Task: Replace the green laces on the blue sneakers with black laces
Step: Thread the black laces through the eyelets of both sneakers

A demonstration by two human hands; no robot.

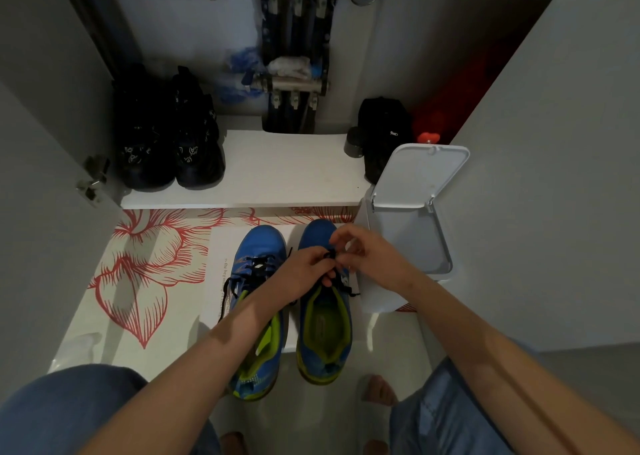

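Two blue sneakers with lime-green lining stand side by side on a white sheet, toes pointing away from me. The left sneaker (pixel 258 246) carries a black lace (pixel 258 268) through its eyelets, with loose ends trailing off its left side. Over the lacing area of the right sneaker (pixel 323 333), both hands meet. My left hand (pixel 304 271) and my right hand (pixel 367 253) each pinch a black lace (pixel 329 255) at the eyelets. No green lace is in view.
A white bin (pixel 408 232) with its lid flipped up stands right of the sneakers, close to my right hand. Behind is a white shelf (pixel 277 170) with a pair of black shoes (pixel 166 135) and a black bag (pixel 384 132). A red-flowered mat (pixel 145 264) lies to the left.
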